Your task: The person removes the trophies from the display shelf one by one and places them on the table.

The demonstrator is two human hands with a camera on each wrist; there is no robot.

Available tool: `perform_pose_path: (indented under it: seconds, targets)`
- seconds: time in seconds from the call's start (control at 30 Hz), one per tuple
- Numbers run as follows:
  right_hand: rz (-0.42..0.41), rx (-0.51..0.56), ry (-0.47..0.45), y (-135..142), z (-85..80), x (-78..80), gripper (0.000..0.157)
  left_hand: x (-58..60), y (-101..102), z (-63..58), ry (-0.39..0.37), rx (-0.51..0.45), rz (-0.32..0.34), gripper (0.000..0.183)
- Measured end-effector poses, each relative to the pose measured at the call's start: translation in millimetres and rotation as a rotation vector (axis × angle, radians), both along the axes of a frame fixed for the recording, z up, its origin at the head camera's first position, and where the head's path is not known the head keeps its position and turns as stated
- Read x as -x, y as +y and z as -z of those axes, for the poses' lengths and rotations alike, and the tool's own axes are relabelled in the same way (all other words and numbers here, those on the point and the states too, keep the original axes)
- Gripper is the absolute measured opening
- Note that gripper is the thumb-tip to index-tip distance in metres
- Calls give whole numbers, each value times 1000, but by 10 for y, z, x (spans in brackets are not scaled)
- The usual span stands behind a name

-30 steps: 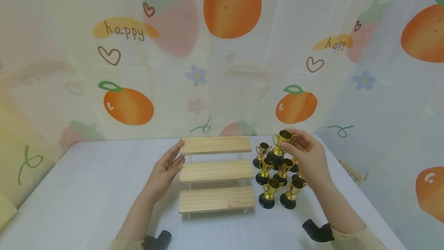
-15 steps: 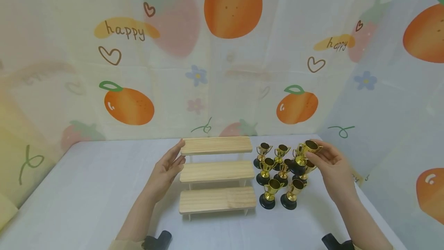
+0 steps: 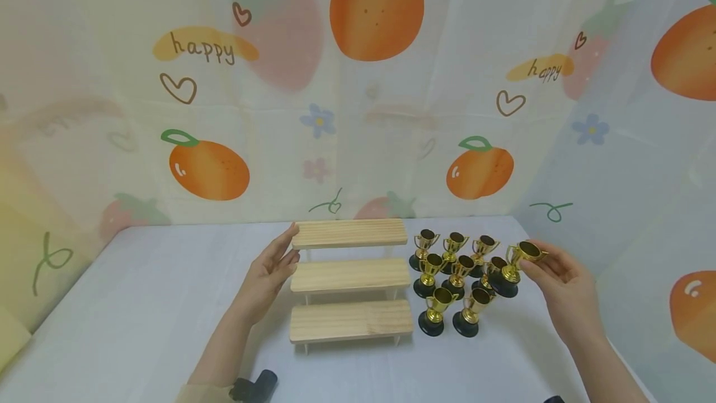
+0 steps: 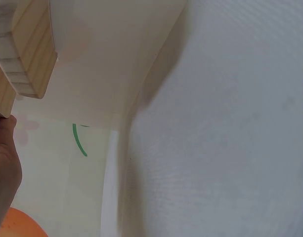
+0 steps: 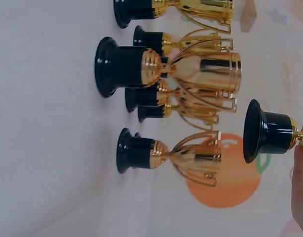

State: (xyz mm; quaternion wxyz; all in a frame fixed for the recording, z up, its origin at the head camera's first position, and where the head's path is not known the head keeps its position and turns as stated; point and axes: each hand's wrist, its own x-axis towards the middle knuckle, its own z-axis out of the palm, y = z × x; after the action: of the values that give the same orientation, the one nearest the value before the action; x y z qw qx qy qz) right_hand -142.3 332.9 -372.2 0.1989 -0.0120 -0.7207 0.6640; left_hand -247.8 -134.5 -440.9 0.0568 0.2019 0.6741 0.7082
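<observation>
In the head view my right hand [image 3: 570,285] pinches a small gold trophy cup [image 3: 510,272] by its upper part, black base down. The right wrist view shows this trophy [image 5: 277,133] raised off the table, beside the standing ones. Several similar trophies [image 3: 460,272] stand upright in a group between the shelf and that hand. A three-tier wooden shelf [image 3: 349,275] is left of them. My left hand [image 3: 268,275] rests its fingertips against the left end of the top board, fingers loosely extended. The left wrist view catches a fingertip at a board's [image 4: 30,54] edge.
A white cloth covers the table [image 3: 151,303]. Behind it hangs a pale curtain [image 3: 391,123] printed with oranges, strawberries and "happy". Another printed sheet [image 3: 649,204] closes off the right side.
My right hand has carried the trophy rightward and toward me, from above the back of the group to its right side. The left hand and shelf have stayed put.
</observation>
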Motion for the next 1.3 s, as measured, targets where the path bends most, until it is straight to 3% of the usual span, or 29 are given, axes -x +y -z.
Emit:
perform_pose_path:
  seconds: [0.33,0.93,1.17,1.3]
  targets:
    - [55,19,-26,148,123,-52,37,-7,-2,-17,0,2,0,68]
    - [-56,8,-8,230,411,-36,39,-3,-2,-11,-10,-5,3,68]
    - [-25,-55,-160,254,461,-47,36,-3,5,-18,-8,-6,4,68]
    - [-52,-62,-164,270,510,-31,35,2,3,-15,-11,-9,6,68]
